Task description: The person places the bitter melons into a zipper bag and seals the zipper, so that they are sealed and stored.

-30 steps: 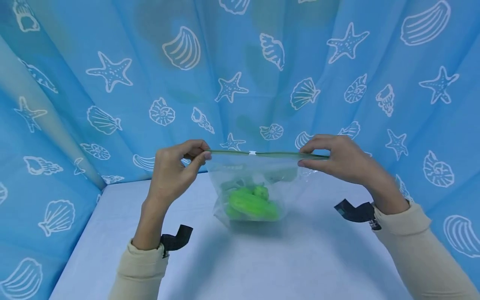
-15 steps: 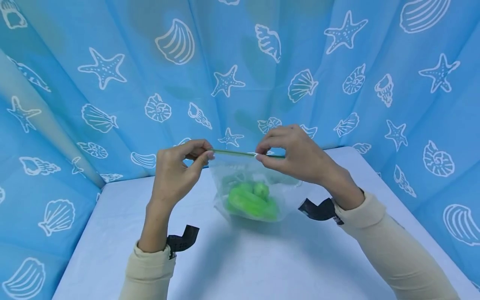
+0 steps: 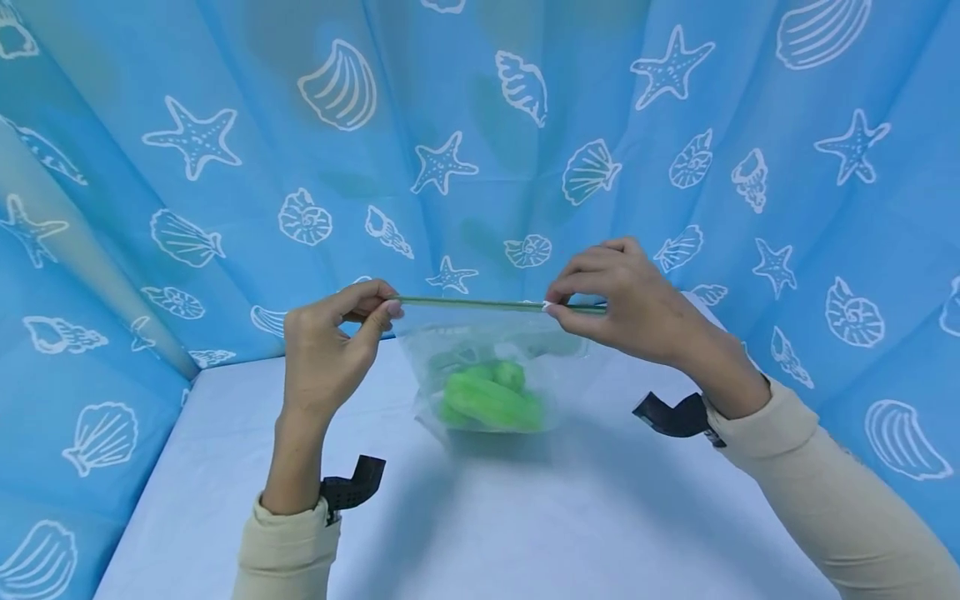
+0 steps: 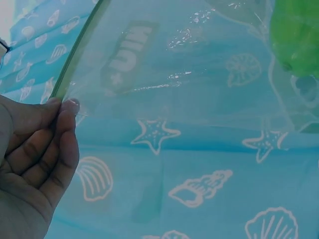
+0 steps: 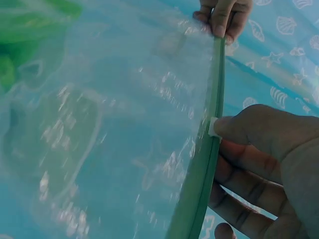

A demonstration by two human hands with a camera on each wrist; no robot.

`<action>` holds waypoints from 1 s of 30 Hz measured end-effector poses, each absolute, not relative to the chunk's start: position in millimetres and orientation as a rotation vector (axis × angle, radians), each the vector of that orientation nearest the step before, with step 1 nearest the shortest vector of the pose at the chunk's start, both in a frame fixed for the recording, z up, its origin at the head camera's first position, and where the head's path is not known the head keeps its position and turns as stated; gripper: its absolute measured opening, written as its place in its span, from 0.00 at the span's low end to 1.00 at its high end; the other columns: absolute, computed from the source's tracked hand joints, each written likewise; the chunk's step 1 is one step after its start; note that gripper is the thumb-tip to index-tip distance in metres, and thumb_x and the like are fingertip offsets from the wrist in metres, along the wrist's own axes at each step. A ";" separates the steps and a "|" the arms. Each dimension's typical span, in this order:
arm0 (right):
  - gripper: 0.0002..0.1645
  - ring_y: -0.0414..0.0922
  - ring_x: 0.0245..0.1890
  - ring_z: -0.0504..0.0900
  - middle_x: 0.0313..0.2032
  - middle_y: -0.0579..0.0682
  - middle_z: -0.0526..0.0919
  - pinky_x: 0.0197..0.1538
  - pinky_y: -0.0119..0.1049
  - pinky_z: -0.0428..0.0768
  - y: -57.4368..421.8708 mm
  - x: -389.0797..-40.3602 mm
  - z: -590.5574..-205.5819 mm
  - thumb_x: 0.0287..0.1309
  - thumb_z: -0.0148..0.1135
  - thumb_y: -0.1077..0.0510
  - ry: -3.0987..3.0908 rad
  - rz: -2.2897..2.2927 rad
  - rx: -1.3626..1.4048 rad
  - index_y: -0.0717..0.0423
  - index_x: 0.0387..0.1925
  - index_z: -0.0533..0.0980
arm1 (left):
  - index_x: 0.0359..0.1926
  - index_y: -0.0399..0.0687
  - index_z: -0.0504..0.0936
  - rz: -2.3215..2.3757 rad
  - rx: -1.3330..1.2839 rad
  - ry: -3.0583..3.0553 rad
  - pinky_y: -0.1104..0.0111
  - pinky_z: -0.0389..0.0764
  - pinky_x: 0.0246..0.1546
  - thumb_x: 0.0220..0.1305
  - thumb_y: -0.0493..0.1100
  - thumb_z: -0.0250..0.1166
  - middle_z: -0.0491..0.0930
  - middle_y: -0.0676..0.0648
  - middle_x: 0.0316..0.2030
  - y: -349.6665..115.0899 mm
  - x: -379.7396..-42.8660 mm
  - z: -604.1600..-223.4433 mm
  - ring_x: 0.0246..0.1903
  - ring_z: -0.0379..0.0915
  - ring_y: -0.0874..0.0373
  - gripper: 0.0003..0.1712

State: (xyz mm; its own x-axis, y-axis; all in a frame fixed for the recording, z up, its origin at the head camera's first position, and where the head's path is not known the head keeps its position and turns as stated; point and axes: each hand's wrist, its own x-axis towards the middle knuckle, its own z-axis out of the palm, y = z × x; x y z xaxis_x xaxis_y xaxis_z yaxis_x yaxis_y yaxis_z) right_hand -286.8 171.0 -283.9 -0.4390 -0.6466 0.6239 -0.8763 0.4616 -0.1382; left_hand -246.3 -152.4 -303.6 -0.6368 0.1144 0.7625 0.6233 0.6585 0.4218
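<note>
A clear slider zip bag [image 3: 420, 346] hangs by its green zip strip [image 3: 472, 302] above the table. Inside it lie a long bright green vegetable-like piece [image 3: 495, 406] and a smaller rounded green one [image 3: 510, 375]; the plastic blurs their exact kind. My left hand [image 3: 326, 346] pinches the strip's left end between thumb and fingers. Farther right along the strip, my right hand [image 3: 630, 296] pinches the small white slider [image 5: 214, 127], its thumb pressed on the near side. The strip is taut between both hands.
A white-covered table [image 3: 570, 525] lies under the bag. Behind and at the sides hangs a blue curtain [image 3: 480, 108] printed with white shells and starfish. Each wrist wears a black camera mount [image 3: 352, 483].
My right hand has come in from the strip's right end, taken hold of the slider and drawn it to the right. The left hand keeps its pinch on the left end.
</note>
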 end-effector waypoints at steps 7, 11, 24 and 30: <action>0.06 0.45 0.37 0.79 0.31 0.43 0.83 0.50 0.51 0.66 188.4 -285.4 -285.1 0.50 0.75 0.64 -2.185 0.557 1.264 0.52 0.32 0.87 | 0.38 0.41 0.88 -0.920 -0.517 -2.146 0.75 0.78 0.30 0.62 0.37 0.71 0.86 0.50 0.27 -159.0 -242.6 -306.8 0.26 0.83 0.61 0.04; 0.06 0.47 0.37 0.80 0.31 0.45 0.84 0.49 0.52 0.66 197.5 -284.8 -285.1 0.49 0.75 0.64 -2.160 0.523 1.261 0.54 0.31 0.87 | 0.39 0.39 0.88 -0.928 -0.487 -2.137 0.77 0.78 0.31 0.62 0.36 0.72 0.87 0.48 0.28 -162.0 -240.2 -309.0 0.26 0.83 0.58 0.05; 0.09 0.47 0.36 0.81 0.31 0.45 0.85 0.46 0.54 0.65 221.8 -280.2 -281.0 0.45 0.75 0.65 -2.152 0.455 1.232 0.54 0.32 0.87 | 0.39 0.39 0.88 -0.918 -0.423 -2.126 0.79 0.76 0.34 0.63 0.36 0.71 0.87 0.46 0.28 -172.0 -237.7 -313.0 0.25 0.83 0.56 0.05; 0.09 0.46 0.36 0.81 0.32 0.46 0.86 0.44 0.51 0.65 229.3 -277.1 -280.9 0.57 0.71 0.53 -2.146 0.438 1.253 0.54 0.33 0.87 | 0.40 0.39 0.88 -0.916 -0.409 -2.122 0.80 0.76 0.34 0.62 0.37 0.72 0.87 0.47 0.27 -172.9 -236.6 -313.2 0.25 0.84 0.56 0.07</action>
State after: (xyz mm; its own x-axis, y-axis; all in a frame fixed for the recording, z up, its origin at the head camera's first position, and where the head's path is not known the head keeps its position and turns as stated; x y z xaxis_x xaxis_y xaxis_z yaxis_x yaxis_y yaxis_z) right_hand -277.1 229.3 -280.9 -0.3675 -0.6655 0.6496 -0.8670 0.4979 0.0196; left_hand -236.6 -172.9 -313.2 -0.6494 -0.0107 0.7604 0.5461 0.6894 0.4760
